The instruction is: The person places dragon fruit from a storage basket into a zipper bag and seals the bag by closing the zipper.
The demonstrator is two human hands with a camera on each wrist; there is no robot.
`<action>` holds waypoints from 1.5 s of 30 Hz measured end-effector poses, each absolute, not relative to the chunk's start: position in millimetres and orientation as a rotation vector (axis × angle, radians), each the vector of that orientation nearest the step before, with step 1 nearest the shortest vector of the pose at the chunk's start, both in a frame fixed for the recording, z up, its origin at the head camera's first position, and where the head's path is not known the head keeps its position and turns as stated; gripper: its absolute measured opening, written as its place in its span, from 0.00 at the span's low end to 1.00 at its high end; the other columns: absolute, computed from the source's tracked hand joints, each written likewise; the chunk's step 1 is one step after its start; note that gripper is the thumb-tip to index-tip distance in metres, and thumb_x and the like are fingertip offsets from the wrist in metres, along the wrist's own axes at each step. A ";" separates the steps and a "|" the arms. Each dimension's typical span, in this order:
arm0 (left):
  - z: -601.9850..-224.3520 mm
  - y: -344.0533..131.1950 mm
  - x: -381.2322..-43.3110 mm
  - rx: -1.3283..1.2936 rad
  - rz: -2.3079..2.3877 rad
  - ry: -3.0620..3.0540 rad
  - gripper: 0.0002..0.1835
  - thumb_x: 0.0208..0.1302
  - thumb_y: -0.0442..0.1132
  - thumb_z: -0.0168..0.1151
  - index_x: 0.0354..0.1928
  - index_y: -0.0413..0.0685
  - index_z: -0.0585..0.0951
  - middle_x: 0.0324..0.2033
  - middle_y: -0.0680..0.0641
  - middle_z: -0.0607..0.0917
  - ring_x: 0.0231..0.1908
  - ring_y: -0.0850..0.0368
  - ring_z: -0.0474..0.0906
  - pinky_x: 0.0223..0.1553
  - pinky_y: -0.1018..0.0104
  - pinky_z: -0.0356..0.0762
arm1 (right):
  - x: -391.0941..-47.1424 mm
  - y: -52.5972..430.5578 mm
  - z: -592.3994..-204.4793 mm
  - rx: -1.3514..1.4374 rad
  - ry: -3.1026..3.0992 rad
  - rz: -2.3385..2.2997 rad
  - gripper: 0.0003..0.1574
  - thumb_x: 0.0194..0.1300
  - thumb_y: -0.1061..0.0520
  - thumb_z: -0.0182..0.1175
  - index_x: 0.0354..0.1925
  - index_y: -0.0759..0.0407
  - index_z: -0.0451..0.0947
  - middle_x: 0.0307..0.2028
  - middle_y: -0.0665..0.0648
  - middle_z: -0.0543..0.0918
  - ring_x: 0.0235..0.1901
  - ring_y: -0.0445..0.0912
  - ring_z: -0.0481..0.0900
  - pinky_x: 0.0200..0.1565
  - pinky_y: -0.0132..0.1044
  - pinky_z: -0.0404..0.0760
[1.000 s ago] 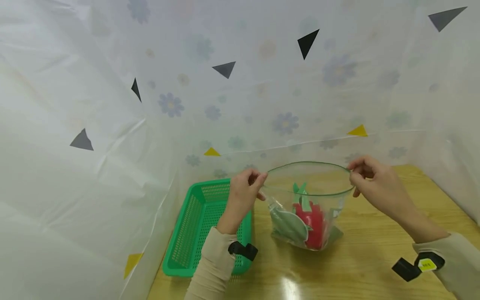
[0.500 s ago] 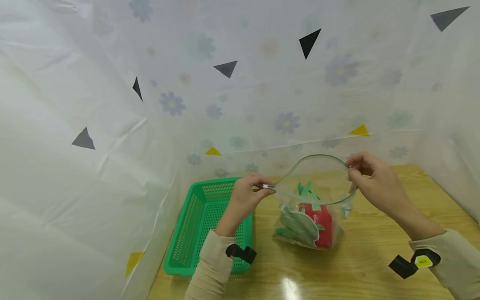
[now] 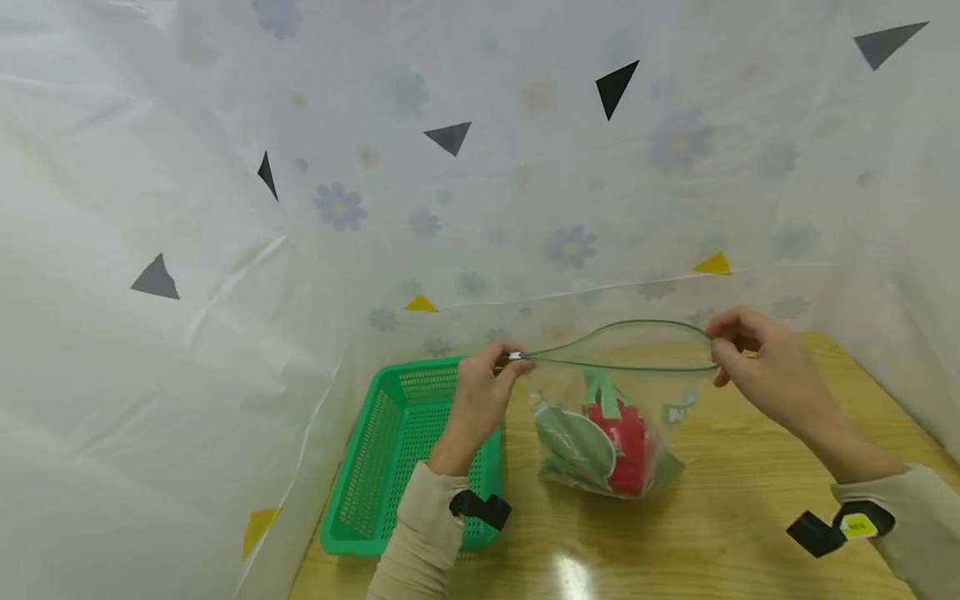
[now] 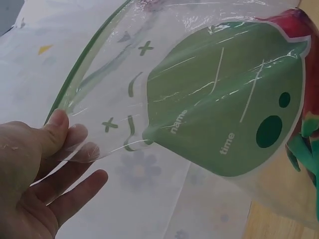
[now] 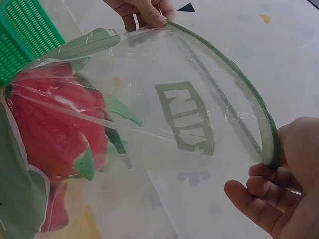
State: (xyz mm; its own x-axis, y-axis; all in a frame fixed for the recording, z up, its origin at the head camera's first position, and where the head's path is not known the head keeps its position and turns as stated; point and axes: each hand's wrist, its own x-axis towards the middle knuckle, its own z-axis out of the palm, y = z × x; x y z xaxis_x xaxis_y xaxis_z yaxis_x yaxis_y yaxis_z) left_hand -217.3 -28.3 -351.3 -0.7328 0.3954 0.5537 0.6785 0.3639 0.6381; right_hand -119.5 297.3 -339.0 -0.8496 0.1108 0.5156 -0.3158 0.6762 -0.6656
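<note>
A clear zip bag (image 3: 573,442) with a green-edged mouth hangs between both hands, just over the table. Inside it sits a red dragon fruit (image 3: 628,454) with green leafy tips. My left hand (image 3: 483,396) pinches the bag's left top corner, by a small white slider (image 3: 514,356). At the opposite corner, my right hand (image 3: 776,379) pinches the green edge (image 5: 259,107) between thumb and fingers. The mouth is a narrow, long gap, widest toward the right. Green print with "name" and "time" (image 4: 219,114) covers part of the bag in the left wrist view.
A green plastic basket (image 3: 360,467) with perforated sides stands left of the bag, partly behind the left forearm. Beneath is a wooden table (image 3: 720,533). White flower-print sheeting (image 3: 487,208) hangs close behind and at both sides.
The bag's mouth has gone from a wide oval to a narrow slit. My left hand moved right, then back left, and the white slider came into view. My right hand stayed at its corner.
</note>
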 end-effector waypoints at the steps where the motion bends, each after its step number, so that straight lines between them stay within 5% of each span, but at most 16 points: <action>1: -351.3 -27.6 -217.2 -0.945 -1.312 -2.322 0.05 0.68 0.43 0.62 0.41 0.52 0.82 0.33 0.51 0.88 0.35 0.61 0.85 0.22 0.71 0.70 | -119.5 297.4 -339.2 0.158 -2.370 1.060 0.08 0.71 0.63 0.52 0.44 0.55 0.77 0.26 0.49 0.79 0.19 0.38 0.79 0.21 0.32 0.74; 9: -351.9 -22.2 -217.4 -0.915 -1.359 -2.326 0.05 0.67 0.43 0.64 0.42 0.53 0.83 0.27 0.52 0.86 0.28 0.62 0.82 0.17 0.71 0.67 | -125.1 301.4 -342.5 0.224 -2.428 1.017 0.06 0.72 0.63 0.52 0.45 0.58 0.76 0.27 0.53 0.79 0.19 0.39 0.78 0.21 0.33 0.72; 19: -351.2 -12.2 -215.4 -0.901 -1.450 -2.279 0.07 0.66 0.42 0.66 0.43 0.49 0.84 0.28 0.47 0.88 0.25 0.62 0.84 0.27 0.71 0.82 | -126.5 292.9 -336.2 0.304 -2.494 1.011 0.06 0.72 0.62 0.56 0.47 0.60 0.75 0.33 0.55 0.80 0.23 0.39 0.78 0.26 0.32 0.78; 29: -347.5 -2.4 -210.1 -0.899 -1.497 -2.250 0.08 0.67 0.43 0.65 0.43 0.48 0.85 0.30 0.48 0.88 0.24 0.61 0.84 0.26 0.68 0.83 | -125.5 281.9 -321.4 0.354 -2.415 0.869 0.06 0.69 0.64 0.59 0.45 0.60 0.78 0.39 0.54 0.82 0.38 0.27 0.72 0.39 0.18 0.73; 40: -345.1 7.4 -207.1 -0.914 -1.566 -2.223 0.06 0.66 0.41 0.66 0.42 0.48 0.84 0.31 0.47 0.89 0.25 0.61 0.84 0.27 0.71 0.83 | -130.2 233.6 -289.5 0.573 -2.435 0.762 0.09 0.67 0.64 0.61 0.47 0.58 0.79 0.45 0.53 0.82 0.46 0.49 0.78 0.46 0.49 0.79; 45: -345.4 9.5 -205.4 -0.940 -1.572 -2.186 0.09 0.65 0.40 0.66 0.45 0.48 0.81 0.29 0.45 0.89 0.24 0.56 0.84 0.26 0.65 0.84 | -145.6 208.9 -287.1 0.756 -2.364 0.727 0.11 0.65 0.67 0.62 0.46 0.59 0.80 0.44 0.54 0.81 0.45 0.49 0.81 0.42 0.45 0.82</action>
